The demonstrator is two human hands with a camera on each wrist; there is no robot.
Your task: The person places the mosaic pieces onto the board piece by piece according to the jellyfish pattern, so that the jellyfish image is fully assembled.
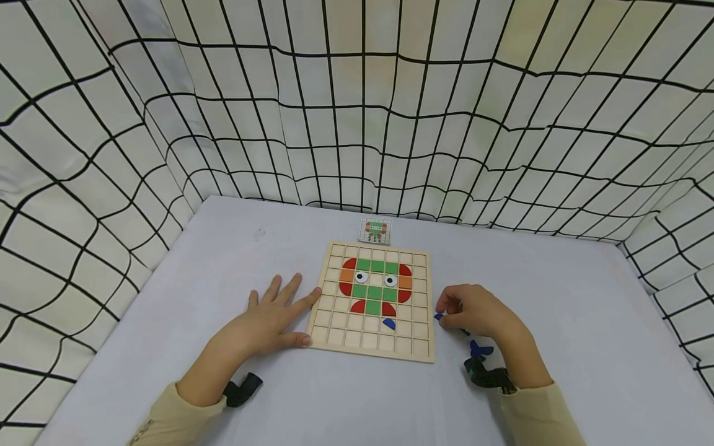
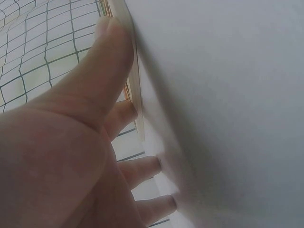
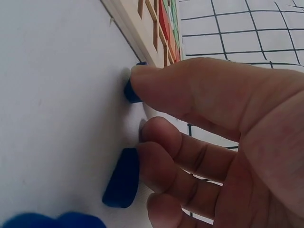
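Note:
A square wooden grid board (image 1: pixel 348 356) lies on the table, bearing red, green and orange pieces and two round eye pieces in a face-like pattern. Below the pattern, a blue rounded piece (image 1: pixel 388 324) rests at a slant on the grid. My left hand (image 1: pixel 262 325) is spread flat, its thumb and forefinger touching the board's left edge. Just off the right edge, my right hand (image 1: pixel 476 310) pinches a small blue piece (image 3: pixel 133 90) under the thumb, close over the table; the forefinger is mostly hidden. Another blue piece (image 3: pixel 122 180) lies beside the curled fingers.
More blue pieces (image 1: pixel 481 349) lie near the right wrist, by its black strap (image 1: pixel 488 375). A small pattern card (image 1: pixel 375 230) sits behind the board, showing a similar coloured figure. Black netting (image 1: pixel 362 106) over white cloth surrounds the back and sides of the white table (image 1: pixel 251 235).

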